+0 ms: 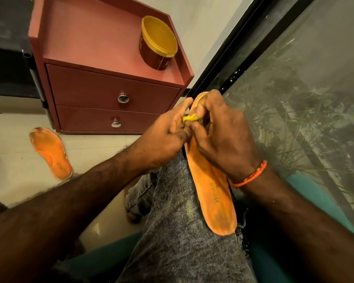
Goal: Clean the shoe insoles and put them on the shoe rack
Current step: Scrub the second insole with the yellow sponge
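Head view | left hand (164, 137) steadies insole (211, 193) on knee | right hand (221, 135) pinches yellow cloth (189, 118)

Ahead of you on the left stands a reddish-brown wooden cabinet (102, 58) with two drawers, each with a round metal knob (123, 98). On its rimmed top sits a round tub with a yellow lid (158, 42). The pale tiled floor (18, 160) runs beneath. At your right, a black-framed glass window (315, 88) shows dim foliage outside.
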